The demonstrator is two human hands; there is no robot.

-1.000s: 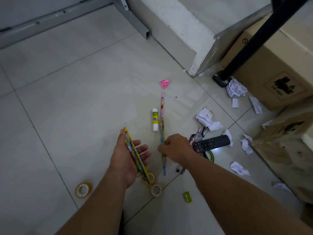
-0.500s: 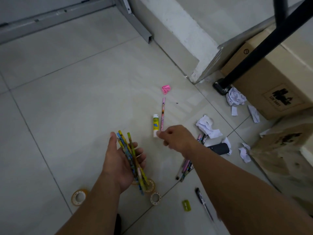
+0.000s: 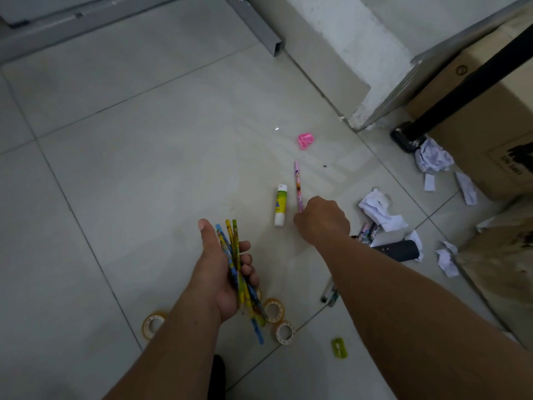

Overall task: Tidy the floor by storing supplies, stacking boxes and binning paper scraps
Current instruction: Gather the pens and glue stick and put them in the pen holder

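Underfoot, a pale tiled floor point(image 3: 144, 168) fills most of the view; at the far right a large cardboard box point(image 3: 490, 111) stands against the wall, with a slanted black leg point(image 3: 461, 90) in front of it and a second box point(image 3: 501, 255) nearer the camera.

Both bare forearms reach in from below; the left hand point(image 3: 222, 272) is palm up, its fingers curled round a bundle of pencils point(image 3: 236, 264), thumb stretched out beside them; the pencils' lower ends stick out past the heel of the palm.

The right hand point(image 3: 323, 220) is seen from the back, fingers bent down at the near end of a pink pencil point(image 3: 298, 183) that lies on the tile; the fingertips are hidden, so I cannot tell whether they pinch it.

Crumpled paper point(image 3: 432, 155) lies at the foot of the leg; another wad point(image 3: 377, 209) lies just right of the right hand, and smaller scraps point(image 3: 446, 258) are near the second box; a black object point(image 3: 398, 250) and some pens point(image 3: 366, 230) lie beside the right wrist.

A glue stick point(image 3: 280, 204) lies just left of the pink pencil, apart from it; one roll of tape point(image 3: 152, 324) sits left of the left forearm, two more rolls point(image 3: 274, 309) below the bundle; a green sharpener point(image 3: 339, 347) lies near those; a small pink thing point(image 3: 305, 140) lies beyond the pencil's far tip.
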